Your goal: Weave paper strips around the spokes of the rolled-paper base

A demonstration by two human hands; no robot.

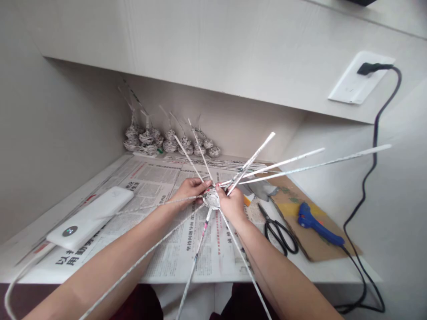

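Observation:
Between my hands, above the newspaper-covered table, is a small round woven piece of rolled paper [212, 198]. Long thin paper sticks [290, 158] spread out from it on all sides, several of them reaching down toward me. My left hand [189, 192] grips the left rim of the piece, thumb on top and the other fingers curled underneath. On the right side, my right hand [232, 203] pinches the rim where a few sticks cross. The fingertips below the piece are partly hidden.
Newspaper [160, 231] covers the table. A white power bank [90, 218] with a cable lies left. To the right are black scissors [278, 231] and a blue glue gun [318, 224] on cardboard [293, 249]. Several woven paper gourds [170, 142] line the back wall. A black cord [375, 129] hangs right.

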